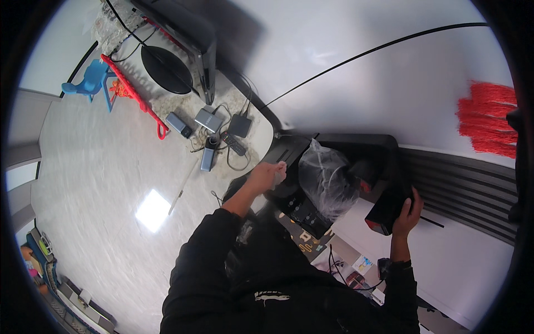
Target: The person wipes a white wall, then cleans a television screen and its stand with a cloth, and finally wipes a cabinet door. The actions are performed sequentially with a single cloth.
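My left hand is curled above the dark top of a black cabinet. A small pale translucent scrap, blurred, shows at its fingers. On the right, my right hand grips a black box with a red lower edge, thumb on its near face. Between the hands a clear plastic bag lies puffed up and wrinkled; a thin pale strip shows in it. Just right of the bag is a dark object with a red patch, its shape unclear.
Left, a white table bears two grey-blue handheld devices, a silver box, a black box with cables and a remote control. A monitor stands behind. Below me are open shelves; a ribbed black panel lies right.
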The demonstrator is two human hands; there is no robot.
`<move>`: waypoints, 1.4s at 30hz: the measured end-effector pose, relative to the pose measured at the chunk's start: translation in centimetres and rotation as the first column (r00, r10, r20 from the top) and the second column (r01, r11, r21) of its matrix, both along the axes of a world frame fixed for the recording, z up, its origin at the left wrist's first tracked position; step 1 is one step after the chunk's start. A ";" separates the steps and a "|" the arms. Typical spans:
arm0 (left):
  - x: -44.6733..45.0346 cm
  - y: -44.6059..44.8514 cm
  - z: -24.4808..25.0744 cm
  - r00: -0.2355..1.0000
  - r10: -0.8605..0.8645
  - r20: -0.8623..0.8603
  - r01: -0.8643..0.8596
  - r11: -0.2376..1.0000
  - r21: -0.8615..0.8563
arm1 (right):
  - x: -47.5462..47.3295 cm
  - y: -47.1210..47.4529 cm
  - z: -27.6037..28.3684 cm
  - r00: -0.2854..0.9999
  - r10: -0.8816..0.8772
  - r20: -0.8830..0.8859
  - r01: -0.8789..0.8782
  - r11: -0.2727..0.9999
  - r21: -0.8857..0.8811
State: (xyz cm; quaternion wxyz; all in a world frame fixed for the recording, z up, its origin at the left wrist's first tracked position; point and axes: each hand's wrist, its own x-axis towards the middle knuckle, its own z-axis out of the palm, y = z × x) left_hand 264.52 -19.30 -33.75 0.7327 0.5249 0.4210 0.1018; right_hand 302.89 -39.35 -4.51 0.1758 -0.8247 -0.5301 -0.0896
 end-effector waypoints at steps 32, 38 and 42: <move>12.6 9.4 5.7 0.898 0.202 0.390 -0.228 0.973 0.021 | -2.1 1.4 1.6 0.998 0.017 0.062 -0.020 0.999 0.048; 15.3 9.2 8.9 0.992 0.071 0.106 -0.108 0.912 0.396 | -2.7 1.7 2.5 0.999 -0.002 0.035 0.000 0.998 0.067; 15.1 8.6 14.5 0.968 0.109 0.227 -0.202 0.875 0.440 | -2.8 1.5 2.4 1.000 -0.008 0.030 0.004 0.992 0.126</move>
